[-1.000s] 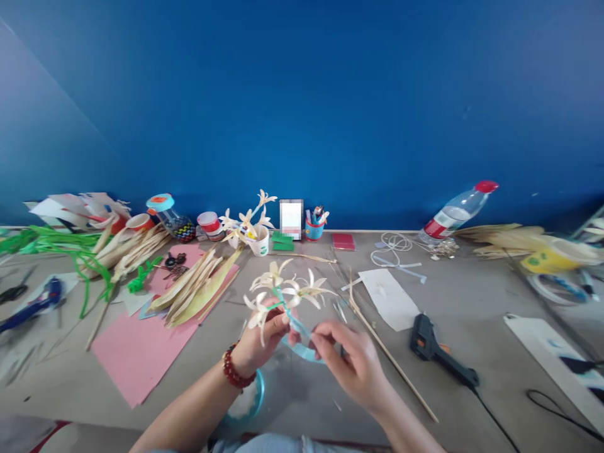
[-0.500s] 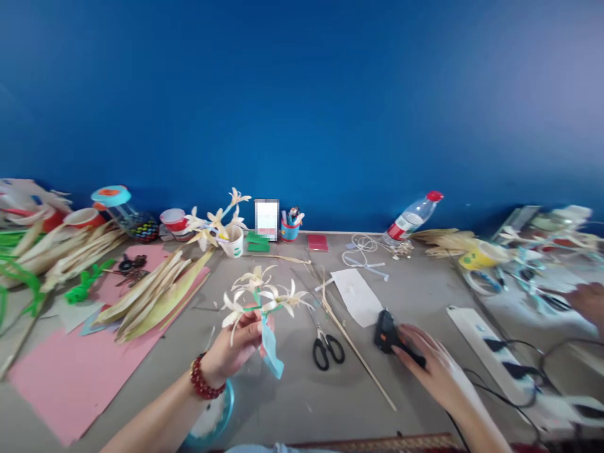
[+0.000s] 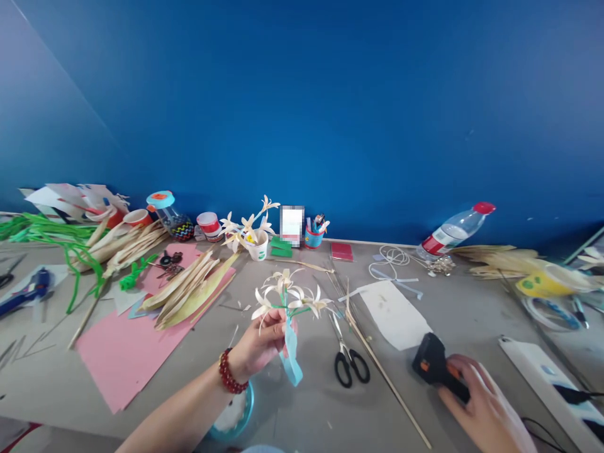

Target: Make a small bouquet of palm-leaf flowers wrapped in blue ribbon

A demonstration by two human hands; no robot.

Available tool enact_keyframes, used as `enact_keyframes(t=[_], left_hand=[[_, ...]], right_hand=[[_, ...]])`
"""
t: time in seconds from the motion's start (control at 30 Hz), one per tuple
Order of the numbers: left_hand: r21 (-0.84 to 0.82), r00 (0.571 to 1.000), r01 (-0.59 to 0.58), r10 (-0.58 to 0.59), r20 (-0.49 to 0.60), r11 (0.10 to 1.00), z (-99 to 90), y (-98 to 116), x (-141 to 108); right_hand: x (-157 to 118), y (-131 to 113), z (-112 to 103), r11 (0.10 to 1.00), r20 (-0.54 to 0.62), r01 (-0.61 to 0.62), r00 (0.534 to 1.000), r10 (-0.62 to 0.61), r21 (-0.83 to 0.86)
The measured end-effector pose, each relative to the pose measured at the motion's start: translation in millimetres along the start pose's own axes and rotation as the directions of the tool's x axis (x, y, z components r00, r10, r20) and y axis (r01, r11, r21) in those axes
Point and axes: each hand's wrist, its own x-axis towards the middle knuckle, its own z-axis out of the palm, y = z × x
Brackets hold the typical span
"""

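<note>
My left hand (image 3: pixel 264 343), with a red bead bracelet at the wrist, pinches a bunch of cream flowers (image 3: pixel 290 296) by their green stems. A light blue strip (image 3: pixel 291 358) hangs down from the stems beside my fingers. My right hand (image 3: pixel 486 402) is wrapped round the handle of a black glue gun (image 3: pixel 431 358) with an orange trigger, low over the table. Between the hands lie black-handled scissors (image 3: pixel 352 367), pointing away from me. A long thin dry stalk (image 3: pixel 387 384) stretches past them.
White paper (image 3: pixel 396 318) lies behind the glue gun, and a power strip (image 3: pixel 547 390) at right. Pink sheets (image 3: pixel 117 358) and dry husks (image 3: pixel 184 289) cover the left. Along the wall stand a flower-filled cup (image 3: pixel 258 250), a pen holder (image 3: pixel 314 236) and a leaning bottle (image 3: pixel 457 233).
My view has turned left, so things sit further right and more of the left table shows. The other person's hand at the right is out of view. Both my hands keep their holds.
</note>
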Motion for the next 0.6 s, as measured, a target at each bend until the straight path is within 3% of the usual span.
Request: enact_keyframes(t=[0.2,0.43,0.53,0.6], left_hand=[[-0.027,1.0,-0.012,0.013,0.021,1.0,0.1,-0.8,0.5],[-0.068,0.997,0.013,-0.008,0.079,0.998,-2.4,-1.6,1.3],[-0.088,0.991,0.033,-0.021,0.133,0.996,-1.5,-0.8,0.9],[-0.095,0.985,0.047,-0.03,0.17,0.994,-0.7,-1.4,0.3]], right_hand=[[2.6,4.6,0.5,0.989,0.012,-0.068,0.998,0.067,0.134],[5.3,1.6,-4.3,0.989,0.063,0.071,0.996,-0.063,-0.126],[14.4,-30.1,-24.3,0.976,-0.016,0.055,0.998,-0.059,-0.211],[24.8,-70.1,-35.9,0.995,-0.106,0.005,0.994,-0.016,-0.102]])
